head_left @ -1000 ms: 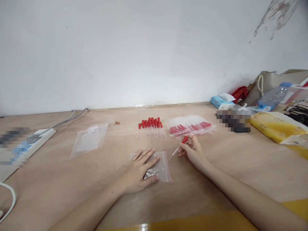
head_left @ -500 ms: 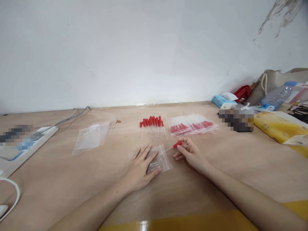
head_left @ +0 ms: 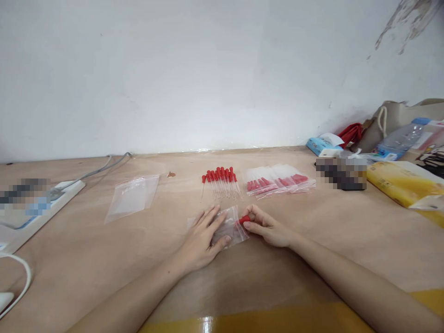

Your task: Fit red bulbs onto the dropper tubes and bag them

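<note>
My left hand (head_left: 204,236) lies flat with fingers spread on a clear zip bag (head_left: 233,231), pressing it to the table. At the bag's right-hand mouth, my right hand (head_left: 265,225) pinches the red rubber bulb of a dropper (head_left: 243,219) between thumb and fingers. The dropper's tube is inside the bag, and the bulb is at the opening. Behind my hands lies a row of loose red-bulbed droppers (head_left: 222,175). To their right is an overlapping pile of zip bags (head_left: 277,180) with red-bulbed droppers in them.
More clear zip bags (head_left: 133,196) lie at left, near a white power strip (head_left: 45,215) with cables. At right are a blurred dark object (head_left: 342,175), a yellow pack (head_left: 398,182), a blue tissue pack (head_left: 324,145) and a plastic bottle (head_left: 398,141). A wall stands behind.
My right hand has moved left and slightly down, pushing the dropper's tube into the bag up to about the bulb. My left hand stays on the bag.
</note>
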### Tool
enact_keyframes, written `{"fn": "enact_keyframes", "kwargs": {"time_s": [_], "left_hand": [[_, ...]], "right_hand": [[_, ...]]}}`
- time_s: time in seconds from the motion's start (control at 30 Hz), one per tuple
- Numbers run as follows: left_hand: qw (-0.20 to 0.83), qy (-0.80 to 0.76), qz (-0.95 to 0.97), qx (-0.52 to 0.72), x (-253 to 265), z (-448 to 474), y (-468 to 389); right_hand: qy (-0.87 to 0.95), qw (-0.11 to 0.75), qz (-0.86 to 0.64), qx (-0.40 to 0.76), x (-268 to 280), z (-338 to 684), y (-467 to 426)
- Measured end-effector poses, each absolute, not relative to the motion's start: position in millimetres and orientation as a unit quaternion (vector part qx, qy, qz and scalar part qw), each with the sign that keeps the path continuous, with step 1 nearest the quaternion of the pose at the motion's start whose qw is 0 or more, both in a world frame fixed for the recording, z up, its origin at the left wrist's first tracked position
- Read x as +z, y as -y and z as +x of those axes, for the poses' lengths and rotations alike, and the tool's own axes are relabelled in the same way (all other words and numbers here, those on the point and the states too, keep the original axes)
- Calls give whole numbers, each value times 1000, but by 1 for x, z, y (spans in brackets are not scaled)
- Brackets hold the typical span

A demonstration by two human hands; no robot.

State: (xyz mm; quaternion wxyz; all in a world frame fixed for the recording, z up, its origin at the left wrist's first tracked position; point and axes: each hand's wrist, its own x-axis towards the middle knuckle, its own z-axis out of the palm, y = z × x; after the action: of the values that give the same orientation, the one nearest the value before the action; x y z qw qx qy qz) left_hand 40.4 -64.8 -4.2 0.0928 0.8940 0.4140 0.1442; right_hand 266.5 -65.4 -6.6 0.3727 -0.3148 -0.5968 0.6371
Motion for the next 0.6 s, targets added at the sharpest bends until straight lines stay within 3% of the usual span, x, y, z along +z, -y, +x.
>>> {"fn": "enact_keyframes", "kwargs": {"time_s": [0.2,0.43,0.6], "left_hand": [[132,-333,921,152,4,24,52],[158,-317,922,154,7,19,51],[168,-316,920,158,6,20,51]], "right_hand": [[598,389,-375,592,-11,280,58],[675,307,-372,558,-6,282,52],[758,296,-322,484,0,276,55]]}}
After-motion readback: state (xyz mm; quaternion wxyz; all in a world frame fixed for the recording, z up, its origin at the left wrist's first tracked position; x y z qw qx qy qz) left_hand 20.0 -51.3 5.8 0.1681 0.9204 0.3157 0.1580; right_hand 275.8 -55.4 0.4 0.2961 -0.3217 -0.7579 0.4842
